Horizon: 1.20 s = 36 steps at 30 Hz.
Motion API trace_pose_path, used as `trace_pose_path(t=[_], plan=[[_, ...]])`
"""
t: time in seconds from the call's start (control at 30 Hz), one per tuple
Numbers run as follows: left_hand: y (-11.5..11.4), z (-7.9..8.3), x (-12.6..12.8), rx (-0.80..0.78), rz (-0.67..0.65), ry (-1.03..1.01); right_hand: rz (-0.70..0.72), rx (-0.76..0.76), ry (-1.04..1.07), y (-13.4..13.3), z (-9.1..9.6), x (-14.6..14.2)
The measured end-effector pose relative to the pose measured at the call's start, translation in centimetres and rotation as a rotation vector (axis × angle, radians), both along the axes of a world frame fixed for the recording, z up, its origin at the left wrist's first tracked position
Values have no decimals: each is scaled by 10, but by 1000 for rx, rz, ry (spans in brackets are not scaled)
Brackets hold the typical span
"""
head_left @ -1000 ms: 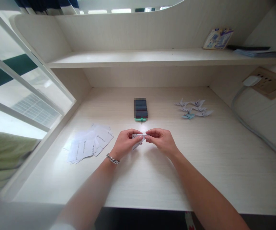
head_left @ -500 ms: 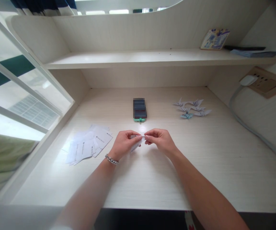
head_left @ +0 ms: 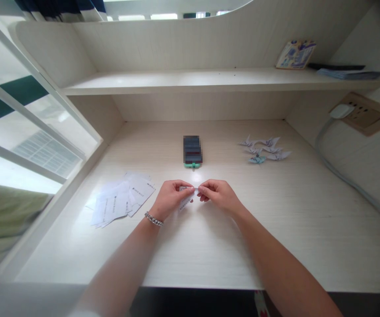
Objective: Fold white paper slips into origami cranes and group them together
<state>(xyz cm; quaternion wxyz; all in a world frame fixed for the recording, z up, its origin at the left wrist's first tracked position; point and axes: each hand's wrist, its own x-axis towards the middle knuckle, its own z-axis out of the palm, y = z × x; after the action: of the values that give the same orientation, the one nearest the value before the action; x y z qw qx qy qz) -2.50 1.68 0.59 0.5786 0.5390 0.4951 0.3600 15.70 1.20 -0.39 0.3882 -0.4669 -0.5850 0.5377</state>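
Between my two hands, a small folded piece of white printed paper (head_left: 185, 202) is held just above the desk. My left hand (head_left: 173, 196) pinches it between thumb and fingers, with a silver chain bracelet (head_left: 154, 219) on that wrist. The fingertips of my right hand (head_left: 219, 193) pinch the paper's right end. My fingers cover much of the paper, so its exact fold is hidden. Several folded paper cranes (head_left: 272, 149), one of them a light blue crane (head_left: 257, 159), lie at the back right of the desk.
Loose printed sheets (head_left: 114, 203) overlap on the left. A phone-like device (head_left: 192, 149) with a blurred screen and green lower edge lies behind my hands. A cable (head_left: 345, 180) runs down the right wall from a socket (head_left: 368, 114). Above, a shelf (head_left: 177, 79) holds a small packet (head_left: 296, 54).
My right hand's fingers have shifted slightly along the folded paper and dipped a little. My left hand keeps its pinch, almost still. The other things have not moved.
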Motion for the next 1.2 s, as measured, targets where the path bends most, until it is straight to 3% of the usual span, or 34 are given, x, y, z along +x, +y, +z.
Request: trace_pose_path(t=[0.27, 0.47, 0.73, 0.93, 1.2], plan=[[1, -2, 0, -32, -14, -16, -14, -111, 62, 0, -1, 0], [1, -4, -1, 44, -22, 69, 63, -66, -7, -2, -1, -2], [4, -5, -1, -41, 77, -44, 1, -53, 3, -1, 0, -1], [3, -4, -1, -2, 38, 8, 19, -13, -45, -2, -3, -4], [2, -2, 0, 37, 10, 22, 66, -88, 53, -2, -2, -5]])
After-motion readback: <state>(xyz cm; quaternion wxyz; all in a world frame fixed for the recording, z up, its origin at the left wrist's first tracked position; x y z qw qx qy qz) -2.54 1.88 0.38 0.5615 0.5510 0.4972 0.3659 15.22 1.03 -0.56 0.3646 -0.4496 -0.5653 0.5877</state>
